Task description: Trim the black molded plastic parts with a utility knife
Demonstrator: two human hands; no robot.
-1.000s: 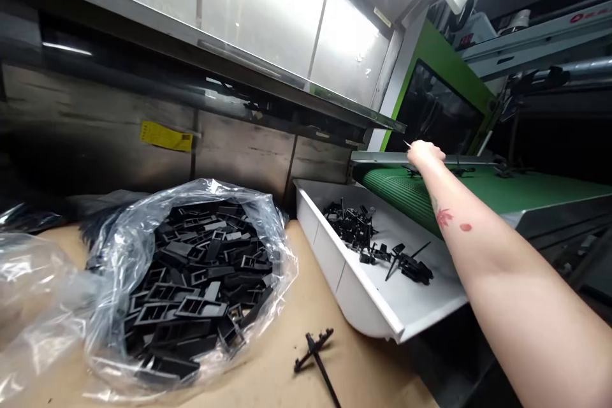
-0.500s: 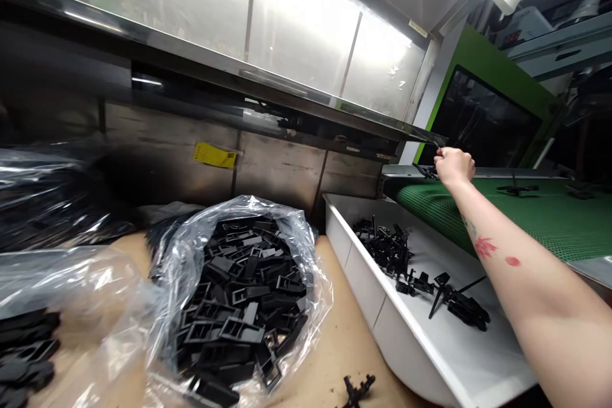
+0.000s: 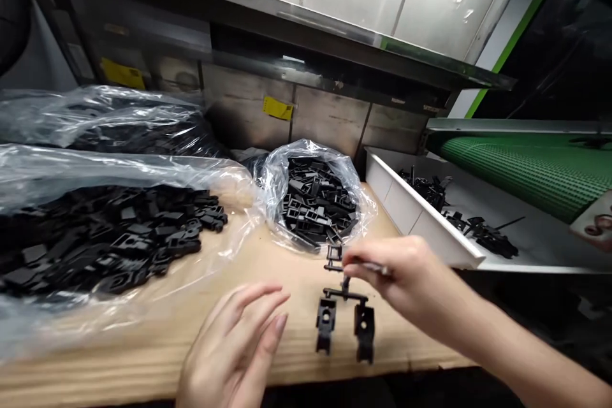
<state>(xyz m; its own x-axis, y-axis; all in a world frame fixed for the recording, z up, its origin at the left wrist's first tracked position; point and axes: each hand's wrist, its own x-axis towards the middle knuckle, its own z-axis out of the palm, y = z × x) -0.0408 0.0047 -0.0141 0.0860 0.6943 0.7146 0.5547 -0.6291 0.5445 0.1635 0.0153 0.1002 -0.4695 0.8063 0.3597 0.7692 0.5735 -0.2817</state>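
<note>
My right hand [image 3: 399, 274] pinches the central stem of a black plastic sprue [image 3: 346, 295] above the table. Two black moulded pieces hang from its near crossbar, and more pieces stick out at its far end, partly hidden by my fingers. Left of the sprue, and apart from it, is my left hand [image 3: 234, 347], fingers slightly curled and spread, with nothing in it. Beyond the sprue stands an open clear plastic bag [image 3: 366, 207] full of black plastic parts [image 3: 318, 201].
A clear bag [image 3: 229, 178] with loose black parts [image 3: 129, 236] covers the table's left side. At right, a white bin [image 3: 430, 236] holds black sprues [image 3: 488, 236] beneath a green conveyor belt [image 3: 526, 159]. A metal shelf [image 3: 335, 29] overhangs the back.
My right hand has come back from the conveyor to the table's front with the sprue in it. My left hand has entered the view, which has swung left.
</note>
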